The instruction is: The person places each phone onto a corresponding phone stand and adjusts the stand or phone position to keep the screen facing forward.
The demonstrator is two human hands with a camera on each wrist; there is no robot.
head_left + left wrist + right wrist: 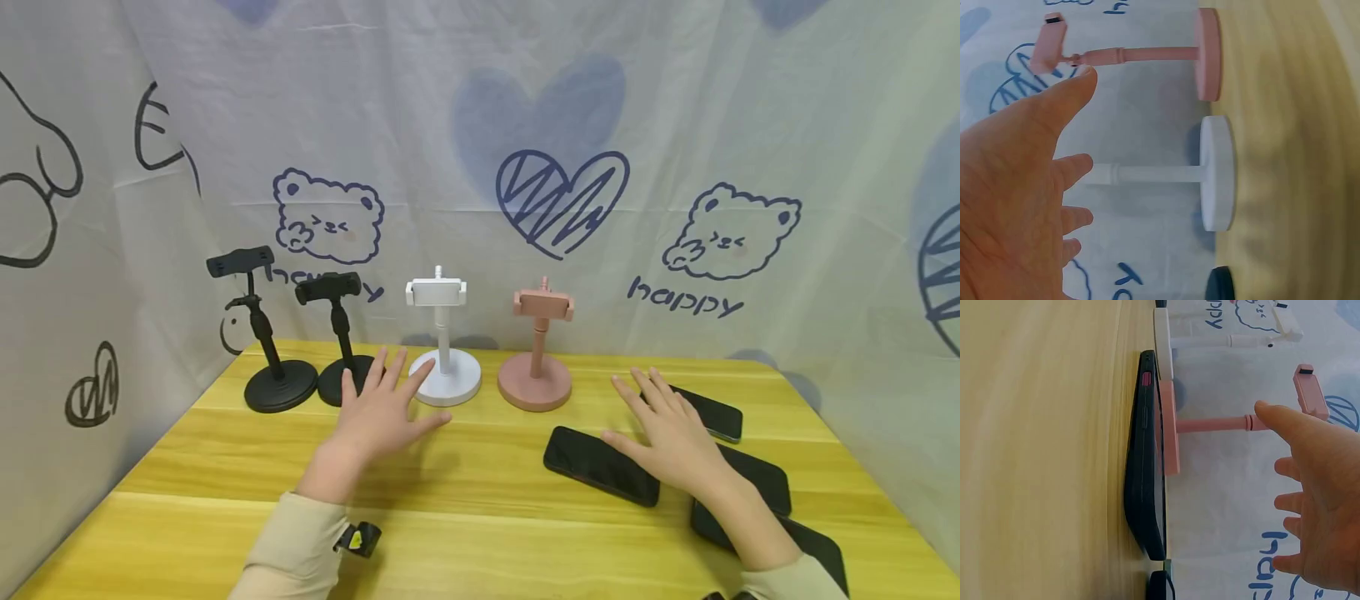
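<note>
My left hand (378, 417) is held over the table with fingers spread and holds nothing. In the head view it lies just in front of a white phone stand (446, 379) and the shorter black phone stand (341, 333), partly covering the latter's base. A pink phone stand (537, 379) stands to the right of the white one. My right hand (675, 437), also spread and holding nothing, hovers above several black phones. The nearest is a phone (592, 467) to its left; another phone (712, 414) lies behind it. The right wrist view shows a phone (1142, 450) edge-on, apart from the fingers.
A taller black phone stand (279, 385) is at the far left. Two more phones, one phone (761, 479) and a nearer phone (821, 554), lie partly under the right forearm. A printed cloth (450, 167) hangs behind the yellow wooden table (480, 542).
</note>
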